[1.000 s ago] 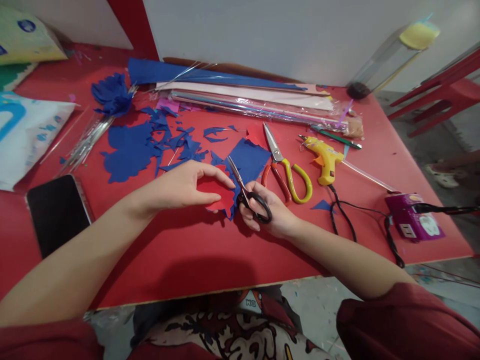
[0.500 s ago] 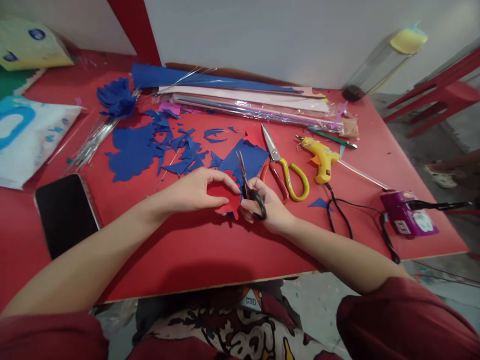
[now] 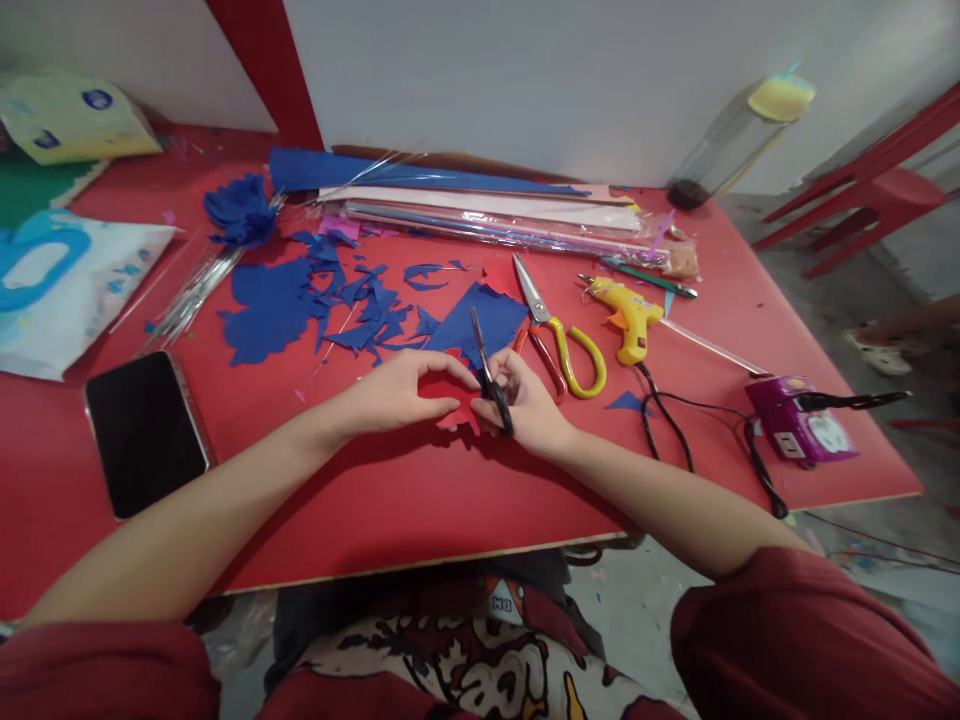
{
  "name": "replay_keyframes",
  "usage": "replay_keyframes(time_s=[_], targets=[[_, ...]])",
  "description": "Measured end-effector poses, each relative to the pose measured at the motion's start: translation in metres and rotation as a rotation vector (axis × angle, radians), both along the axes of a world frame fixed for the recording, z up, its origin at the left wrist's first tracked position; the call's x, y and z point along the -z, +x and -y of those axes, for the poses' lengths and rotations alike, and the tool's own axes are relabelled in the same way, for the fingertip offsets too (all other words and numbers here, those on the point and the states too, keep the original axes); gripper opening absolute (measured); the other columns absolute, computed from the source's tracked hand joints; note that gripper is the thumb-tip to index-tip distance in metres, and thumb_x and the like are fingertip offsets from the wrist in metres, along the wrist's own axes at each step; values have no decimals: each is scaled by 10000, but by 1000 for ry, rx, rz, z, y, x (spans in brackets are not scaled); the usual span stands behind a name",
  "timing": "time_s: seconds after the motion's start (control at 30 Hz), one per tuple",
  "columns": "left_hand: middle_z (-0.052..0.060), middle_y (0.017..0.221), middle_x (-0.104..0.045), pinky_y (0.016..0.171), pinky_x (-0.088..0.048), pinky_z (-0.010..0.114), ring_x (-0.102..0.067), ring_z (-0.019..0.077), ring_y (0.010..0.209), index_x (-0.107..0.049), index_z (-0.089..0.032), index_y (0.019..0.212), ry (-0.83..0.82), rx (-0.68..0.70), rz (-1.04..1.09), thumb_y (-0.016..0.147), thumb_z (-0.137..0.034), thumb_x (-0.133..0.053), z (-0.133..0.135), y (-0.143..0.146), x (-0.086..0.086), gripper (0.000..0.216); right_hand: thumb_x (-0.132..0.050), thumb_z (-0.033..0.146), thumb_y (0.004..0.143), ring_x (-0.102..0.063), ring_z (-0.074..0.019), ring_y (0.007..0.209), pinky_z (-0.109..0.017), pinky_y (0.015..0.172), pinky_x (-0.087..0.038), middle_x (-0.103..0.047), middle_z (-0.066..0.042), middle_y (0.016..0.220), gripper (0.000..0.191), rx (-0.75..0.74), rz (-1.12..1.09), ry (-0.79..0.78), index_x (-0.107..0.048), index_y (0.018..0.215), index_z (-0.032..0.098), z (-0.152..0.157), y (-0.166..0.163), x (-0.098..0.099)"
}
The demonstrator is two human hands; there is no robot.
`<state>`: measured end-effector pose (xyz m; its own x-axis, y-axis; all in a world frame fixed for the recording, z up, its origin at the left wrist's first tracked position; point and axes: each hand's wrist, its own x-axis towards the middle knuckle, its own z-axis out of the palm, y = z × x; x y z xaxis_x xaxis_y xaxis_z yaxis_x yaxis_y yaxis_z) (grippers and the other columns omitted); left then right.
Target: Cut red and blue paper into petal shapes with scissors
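The left hand [image 3: 397,392] pinches a red paper cutout [image 3: 450,395], backed by blue paper, just above the red desk [image 3: 420,500]; the right hand [image 3: 525,405] is closed through the loops of black-handled scissors [image 3: 487,375], touching the cutout's right edge, blades nearly together and pointing away; since a second ago the blades have swung from leaning left to nearly upright, and both hands sit closer together; orange-and-yellow scissors [image 3: 559,340] lie just beyond.

Red paper cutout [image 3: 452,398] at black-handled scissors [image 3: 489,385], blades upright.
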<state>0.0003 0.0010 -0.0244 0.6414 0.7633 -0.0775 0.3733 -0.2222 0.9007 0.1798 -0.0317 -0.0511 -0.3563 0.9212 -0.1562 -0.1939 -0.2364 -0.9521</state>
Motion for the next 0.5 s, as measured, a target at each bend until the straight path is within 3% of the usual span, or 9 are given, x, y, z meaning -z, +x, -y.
replay_keyframes(time_s=[0.13, 0.27, 0.5], targets=[[34, 783, -705, 702, -525, 285, -673, 174, 732, -643, -154, 927, -112, -21, 4, 726, -207, -566, 4, 2, -1, 222, -707, 120, 585, -444, -19, 342, -121, 363, -355, -422, 164, 495, 433, 17, 2, 53, -320, 749, 224, -2, 0, 3], [16, 565, -656, 452, -470, 223, -667, 179, 549, -594, -146, 956, -333, -138, 35, 752, -256, -567, 6, 2, -3, 234, -687, 127, 594, -423, -19, 328, -121, 351, -351, -390, 166, 484, 423, 109, -8, 92, -304, 740, 230, -6, 1, 4], [-44, 605, -578, 518, -494, 215, -626, 110, 507, -459, -170, 820, -301, -451, 318, 719, -244, -608, 6, -6, 7, 194, -651, 121, 607, -384, -15, 310, -115, 335, -317, -345, 165, 472, 394, 215, 1, 132, -294, 726, 235, -8, 2, 2]])
